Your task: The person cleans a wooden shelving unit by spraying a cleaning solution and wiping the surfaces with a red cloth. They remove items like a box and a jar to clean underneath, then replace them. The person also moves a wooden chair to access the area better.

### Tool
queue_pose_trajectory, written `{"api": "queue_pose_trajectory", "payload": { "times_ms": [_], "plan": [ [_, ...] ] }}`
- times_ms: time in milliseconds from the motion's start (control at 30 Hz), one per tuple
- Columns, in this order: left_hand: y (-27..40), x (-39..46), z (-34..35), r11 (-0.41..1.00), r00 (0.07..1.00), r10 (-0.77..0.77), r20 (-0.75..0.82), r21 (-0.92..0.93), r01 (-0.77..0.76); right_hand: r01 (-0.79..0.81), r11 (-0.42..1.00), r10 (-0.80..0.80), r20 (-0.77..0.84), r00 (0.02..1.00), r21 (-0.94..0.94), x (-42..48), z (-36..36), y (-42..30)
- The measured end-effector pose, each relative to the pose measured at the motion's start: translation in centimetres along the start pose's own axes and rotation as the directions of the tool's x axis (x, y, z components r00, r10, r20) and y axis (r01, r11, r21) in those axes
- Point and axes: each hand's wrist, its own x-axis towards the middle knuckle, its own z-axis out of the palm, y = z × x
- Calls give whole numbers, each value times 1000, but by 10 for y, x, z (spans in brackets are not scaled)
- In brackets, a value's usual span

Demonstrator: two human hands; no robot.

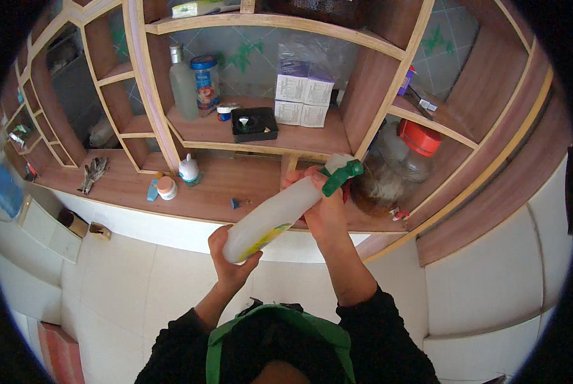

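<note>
Tilted across the view before me is a whitish plastic spray bottle [273,218] with a green trigger head and a yellow-green label. Its base rests in my left hand [233,261], fingers and thumb on either side. My right hand [322,201] is around the bottle's neck, just below the trigger; part of its fingers is hidden behind the bottle. Something reddish shows near the right hand, too covered to name. Behind both hands runs the lower wooden shelf [219,204], where a small blue object [235,203] lies.
A white pump bottle [189,170], a peach-lidded jar [167,187] and gloves [93,175] are on the lower shelf. Above stand a glass bottle [184,86], a black tray [254,126] and stacked boxes [303,98]. A large red-lidded jar [396,158] is at right.
</note>
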Motion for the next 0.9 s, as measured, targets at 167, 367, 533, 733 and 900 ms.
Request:
{"api": "queue_pose_trajectory", "payload": {
  "times_ms": [167,367,533,733,900],
  "plan": [
    [12,-3,1,681,877,-322,356,-556,476,25,999,-33,200,979,44,2,-7,-6],
    [-12,-6,-8,-120,349,-192,917,-375,919,-74,995,93,443,892,-60,-14,6,-8],
    [-4,-18,-18,109,387,-316,866,-372,922,-133,972,199,371,907,-195,-22,-11,6],
    [-2,-42,-19,493,468,-556,687,-180,851,-149,802,365,277,889,-578,-37,-18,39],
    [-5,-34,-16,660,514,-494,701,-82,747,-42,710,371,323,871,-702,-52,-31,64]
  ]
}}
